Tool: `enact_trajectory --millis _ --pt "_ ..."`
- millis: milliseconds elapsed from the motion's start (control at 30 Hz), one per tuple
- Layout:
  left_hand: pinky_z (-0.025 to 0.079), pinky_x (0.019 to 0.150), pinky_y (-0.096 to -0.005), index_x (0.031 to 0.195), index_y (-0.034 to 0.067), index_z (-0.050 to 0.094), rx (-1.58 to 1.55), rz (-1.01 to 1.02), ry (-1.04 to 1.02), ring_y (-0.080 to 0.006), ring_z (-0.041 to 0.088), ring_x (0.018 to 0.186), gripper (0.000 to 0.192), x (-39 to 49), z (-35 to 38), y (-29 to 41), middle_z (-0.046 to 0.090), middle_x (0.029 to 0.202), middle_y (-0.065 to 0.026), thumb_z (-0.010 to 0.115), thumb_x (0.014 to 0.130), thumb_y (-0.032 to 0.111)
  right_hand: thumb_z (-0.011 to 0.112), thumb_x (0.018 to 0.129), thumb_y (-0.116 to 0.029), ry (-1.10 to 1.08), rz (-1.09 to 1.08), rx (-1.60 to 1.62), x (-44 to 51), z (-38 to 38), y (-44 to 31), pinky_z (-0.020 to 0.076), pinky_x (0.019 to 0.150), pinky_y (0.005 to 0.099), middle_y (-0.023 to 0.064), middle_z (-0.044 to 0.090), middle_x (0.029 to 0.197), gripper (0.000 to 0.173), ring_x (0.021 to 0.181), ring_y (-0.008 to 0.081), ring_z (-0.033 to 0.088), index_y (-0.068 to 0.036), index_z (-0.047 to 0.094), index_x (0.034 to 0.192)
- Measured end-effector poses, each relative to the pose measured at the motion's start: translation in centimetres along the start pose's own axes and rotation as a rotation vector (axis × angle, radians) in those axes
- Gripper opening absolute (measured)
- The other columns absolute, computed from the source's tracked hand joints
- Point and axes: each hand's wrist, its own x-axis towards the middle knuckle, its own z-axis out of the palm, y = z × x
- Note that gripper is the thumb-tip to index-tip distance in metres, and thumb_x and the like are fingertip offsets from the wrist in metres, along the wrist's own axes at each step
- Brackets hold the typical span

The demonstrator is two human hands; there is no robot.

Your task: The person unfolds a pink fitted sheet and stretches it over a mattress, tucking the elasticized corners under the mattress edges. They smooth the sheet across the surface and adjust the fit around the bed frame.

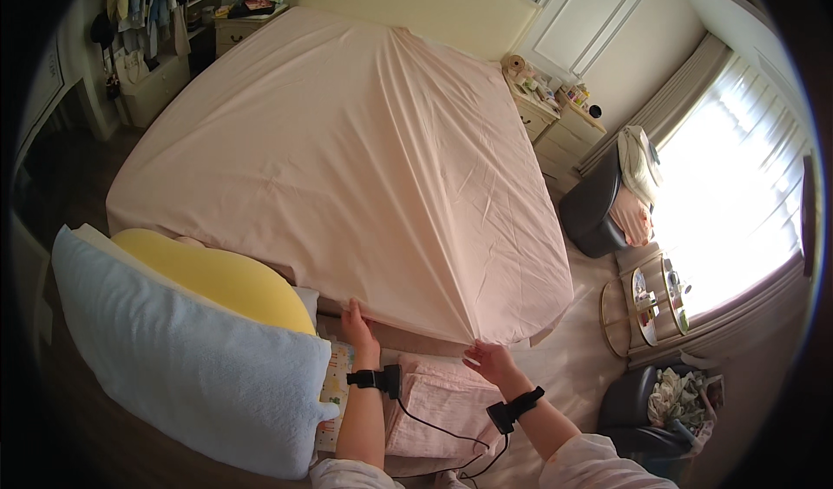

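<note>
A pink fitted sheet [312, 150] covers the mattress of a bed with a cream headboard [416, 1]. My right hand [491, 361] pinches the sheet's near edge toward the right corner, and taut creases fan from that grip up to the head end. At the same edge, further left, my left hand [360, 333] holds the hem with its thumb on top; its other fingers are partly hidden. Below my hands lies a folded pink quilt [446, 404]. Each wrist wears a black strap with a small device and a cable.
To my left stand a large light-blue cushion [195, 359] and a yellow cushion [215, 271]. Dark armchairs [589, 202] with clothes and a gold-rimmed tiered shelf [644, 307] stand by the window on the right. Cluttered nightstands [537, 115] flank the headboard.
</note>
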Motion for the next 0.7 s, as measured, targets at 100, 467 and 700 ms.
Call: enact_trajectory --millis 100,467,700 --pt "0.044 0.086 -0.0292 0.109 0.005 0.058 0.146 0.24 0.131 -0.0123 0.052 0.095 0.033 -1.1 -1.5 0.5 0.061 0.104 -0.0019 0.054 0.102 0.037 0.059 0.097 -0.019 0.095 -0.011 -0.184 0.5 -0.6 1.2 0.0493 0.092 0.0436 0.0047 0.064 0.085 0.011 0.095 0.0224 0.065 -0.01 0.062 0.092" --pt "0.043 0.069 -0.03 0.093 0.001 0.057 0.477 0.097 0.225 -0.0136 0.048 0.076 0.032 -1.8 -6.4 -2.7 0.057 0.084 -0.0031 0.056 0.101 0.032 0.065 0.091 -0.023 0.364 0.059 -0.304 4.1 -4.3 4.8 0.0502 0.077 0.0395 0.0037 0.064 0.08 0.015 0.086 0.0212 0.067 -0.01 0.063 0.085" --pt "0.051 0.076 -0.0331 0.104 0.001 0.057 0.47 -0.158 0.341 -0.0213 0.06 0.082 0.03 2.3 -8.4 -6.1 0.061 0.103 -0.0118 0.048 0.102 0.029 0.07 0.087 -0.022 0.409 0.155 -0.354 7.8 -4.3 6.1 0.0493 0.066 0.0403 0.0053 0.066 0.08 0.015 0.077 0.0222 0.067 -0.009 0.063 0.09"
